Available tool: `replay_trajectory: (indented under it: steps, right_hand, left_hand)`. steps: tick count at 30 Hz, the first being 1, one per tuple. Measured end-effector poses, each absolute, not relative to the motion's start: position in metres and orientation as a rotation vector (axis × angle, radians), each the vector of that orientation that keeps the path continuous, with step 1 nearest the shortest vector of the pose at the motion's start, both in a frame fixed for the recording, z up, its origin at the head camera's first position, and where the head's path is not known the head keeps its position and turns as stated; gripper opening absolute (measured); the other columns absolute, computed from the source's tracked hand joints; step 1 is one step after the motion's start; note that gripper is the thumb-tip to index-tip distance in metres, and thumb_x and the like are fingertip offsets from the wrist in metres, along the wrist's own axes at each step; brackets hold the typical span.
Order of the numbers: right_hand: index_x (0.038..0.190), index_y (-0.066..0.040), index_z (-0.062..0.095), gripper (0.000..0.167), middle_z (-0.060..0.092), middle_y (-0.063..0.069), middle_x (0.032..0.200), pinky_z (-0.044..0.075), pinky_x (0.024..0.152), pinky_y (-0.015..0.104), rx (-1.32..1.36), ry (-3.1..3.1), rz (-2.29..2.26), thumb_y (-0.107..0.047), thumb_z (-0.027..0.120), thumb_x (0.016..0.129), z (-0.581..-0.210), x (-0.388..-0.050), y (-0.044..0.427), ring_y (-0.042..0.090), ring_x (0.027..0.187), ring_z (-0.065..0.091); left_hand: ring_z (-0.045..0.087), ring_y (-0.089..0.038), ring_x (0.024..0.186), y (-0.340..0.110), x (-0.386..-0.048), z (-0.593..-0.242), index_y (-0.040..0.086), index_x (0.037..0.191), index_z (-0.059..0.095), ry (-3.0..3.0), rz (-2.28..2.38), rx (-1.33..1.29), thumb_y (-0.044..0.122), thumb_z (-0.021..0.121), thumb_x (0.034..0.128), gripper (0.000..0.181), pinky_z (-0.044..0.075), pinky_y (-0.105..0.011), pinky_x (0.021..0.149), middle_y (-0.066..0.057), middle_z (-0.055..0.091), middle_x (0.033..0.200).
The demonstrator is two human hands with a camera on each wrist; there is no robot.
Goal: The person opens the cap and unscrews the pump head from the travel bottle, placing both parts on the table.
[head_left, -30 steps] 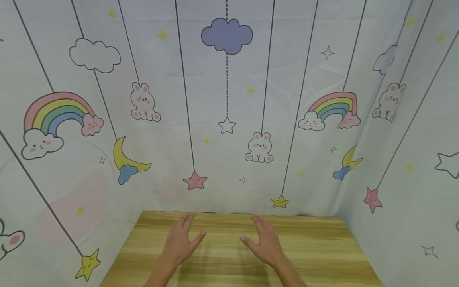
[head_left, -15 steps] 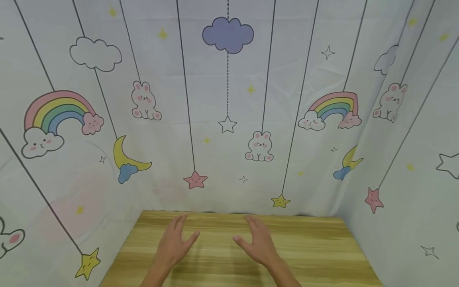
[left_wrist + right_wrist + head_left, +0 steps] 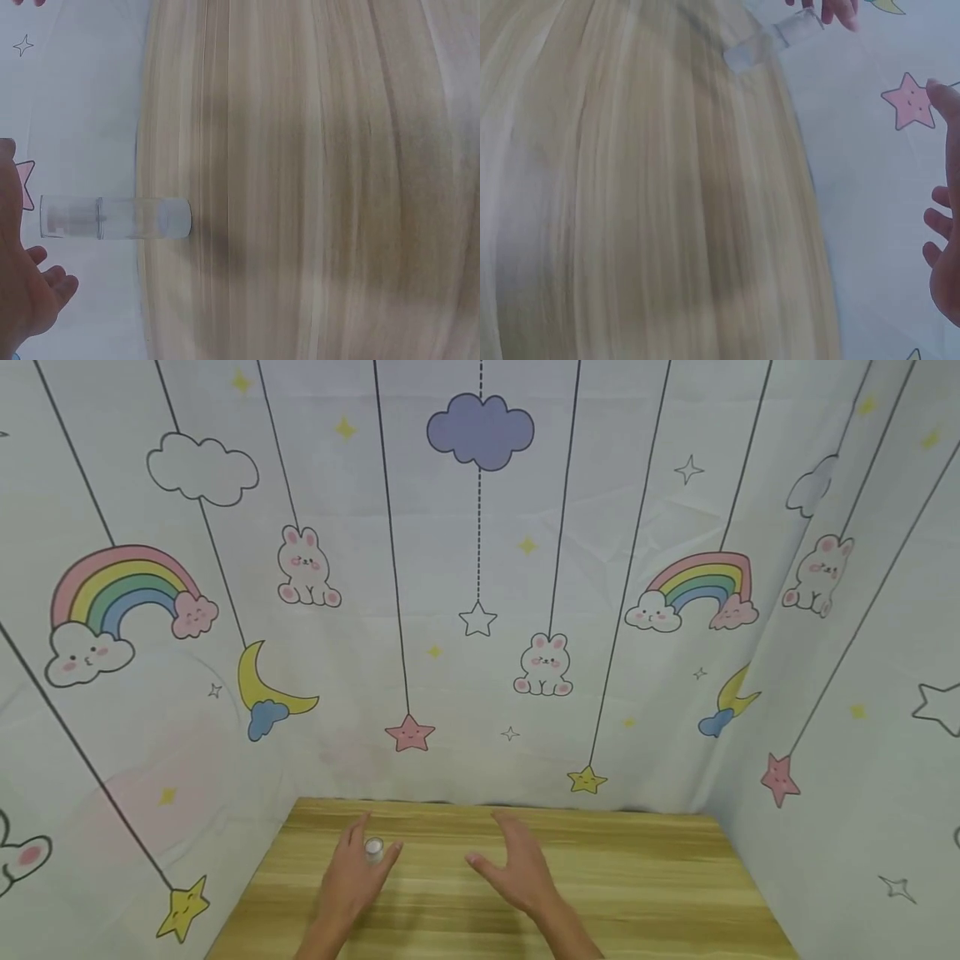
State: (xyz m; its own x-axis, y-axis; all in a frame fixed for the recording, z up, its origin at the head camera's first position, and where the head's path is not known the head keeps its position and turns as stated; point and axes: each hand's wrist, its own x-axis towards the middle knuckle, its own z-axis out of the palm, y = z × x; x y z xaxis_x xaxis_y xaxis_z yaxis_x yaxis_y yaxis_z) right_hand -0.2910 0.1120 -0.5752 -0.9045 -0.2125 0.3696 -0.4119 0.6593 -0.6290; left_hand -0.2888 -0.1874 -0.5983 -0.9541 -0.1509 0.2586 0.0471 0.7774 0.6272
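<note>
A clear, slim cylindrical bottle (image 3: pixel 120 218) with a pale, frosted-looking base stands upright on the wooden tabletop (image 3: pixel 300 180). In the head view only the round top of the bottle (image 3: pixel 374 846) shows, in the gap between the thumb and fingers of my left hand (image 3: pixel 352 877). That hand is spread around it, and I see no finger wrapped on it; contact cannot be told. My right hand (image 3: pixel 517 864) hovers over the table to the right, thumb and fingers apart, holding nothing. The right wrist view shows the bottle (image 3: pixel 772 41) beside the left fingertips.
White cloth printed with rainbows, rabbits and stars (image 3: pixel 409 734) hangs behind the table (image 3: pixel 637 893) and along both sides. The tabletop's back edge meets the cloth just beyond my fingertips.
Both hands have shifted left, the right one somewhat more. The bottle's top, hidden behind the left hand at first, has come into sight between its thumb and fingers.
</note>
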Motion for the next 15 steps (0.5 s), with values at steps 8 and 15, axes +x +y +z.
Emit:
replay_trajectory:
  steps: [8, 15]
  right_hand:
    - [0.154, -0.009, 0.051, 0.080, 0.053, 0.016, 0.156, 0.038, 0.116, 0.064, 0.528, -2.622, 1.137, -0.061, 0.070, 0.096, -0.585, -0.291, 0.092, 0.041, 0.145, 0.047]
    - [0.150, -0.004, 0.054, 0.073, 0.057, 0.018, 0.150, 0.045, 0.111, 0.063, 0.598, -2.603, 1.116, -0.054, 0.071, 0.099, -0.593, -0.291, 0.073, 0.040, 0.138, 0.053]
  left_hand:
    - [0.051, -0.054, 0.136, -0.186, -0.287, -0.601, 0.005, 0.166, 0.022, -2.692, -1.069, 0.138, 0.070, 0.059, 0.0985, 0.101, 0.049, -0.066, 0.104, -0.030, 0.038, 0.159]
    - [0.049, -0.056, 0.136, -0.182, -0.287, -0.606, 0.004, 0.166, 0.021, -2.645, -1.164, 0.233, 0.064, 0.065, 0.0987, 0.100, 0.044, -0.069, 0.107, -0.035, 0.042, 0.154]
